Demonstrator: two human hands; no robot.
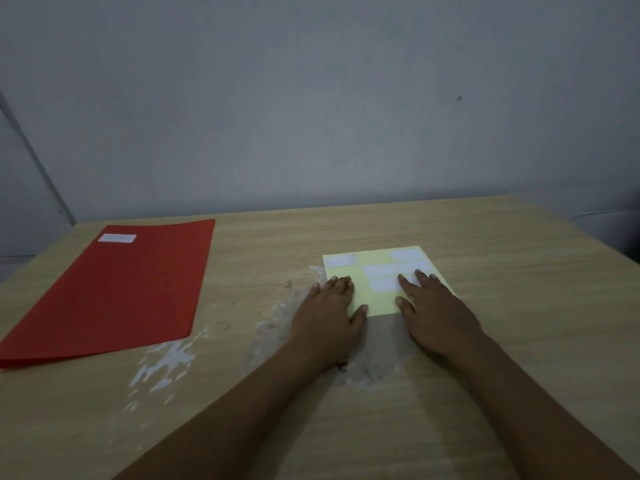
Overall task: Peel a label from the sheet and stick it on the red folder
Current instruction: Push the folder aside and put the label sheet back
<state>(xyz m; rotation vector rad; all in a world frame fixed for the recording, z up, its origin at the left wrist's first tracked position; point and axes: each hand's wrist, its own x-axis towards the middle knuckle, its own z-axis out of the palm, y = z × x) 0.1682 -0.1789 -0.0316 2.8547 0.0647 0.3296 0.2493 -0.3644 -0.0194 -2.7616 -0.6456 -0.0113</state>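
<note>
Dim, flat light all over, the plain grey wall [311, 116] murky and darker toward the corners. Soft shadows pool under both forearms on the pale wood-grain table [519, 271]. Everything slightly soft; wide-angle bend tilts the edges.

Both bare forearms reach forward, left hand [329, 306] and right hand [433, 306] lying palm-down, fingers [407, 284] extended.
</note>
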